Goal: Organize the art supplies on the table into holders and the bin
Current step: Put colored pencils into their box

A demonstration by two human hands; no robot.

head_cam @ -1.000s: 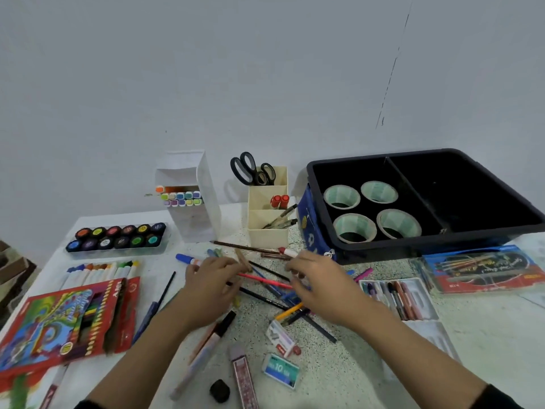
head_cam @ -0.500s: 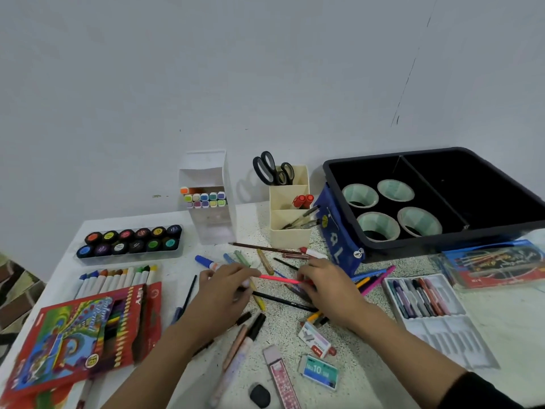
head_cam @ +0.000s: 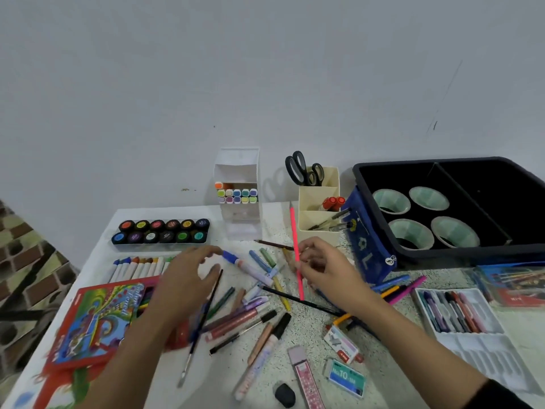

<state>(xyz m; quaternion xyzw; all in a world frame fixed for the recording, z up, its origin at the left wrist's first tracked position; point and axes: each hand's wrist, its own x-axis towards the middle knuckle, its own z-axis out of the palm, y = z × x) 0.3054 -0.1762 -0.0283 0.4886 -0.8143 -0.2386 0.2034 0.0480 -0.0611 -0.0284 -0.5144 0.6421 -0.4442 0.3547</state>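
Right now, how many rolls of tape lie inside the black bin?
4. One tape roll is back left, one back right, one front left, one front right, all in the left compartment of the black bin. None seems hidden.

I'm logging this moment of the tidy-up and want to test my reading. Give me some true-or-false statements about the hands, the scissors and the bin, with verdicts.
1. The right hand pinches a pink pencil. True.
2. The scissors lie flat on the table. False: they stand in the cream holder, handles up.
3. Four tape rolls sit in the left compartment of the black bin. True.
4. The left hand grips the blue-capped marker. False: the hand holds nothing, its fingers loosely curved; the marker lies on the table by its fingertips.
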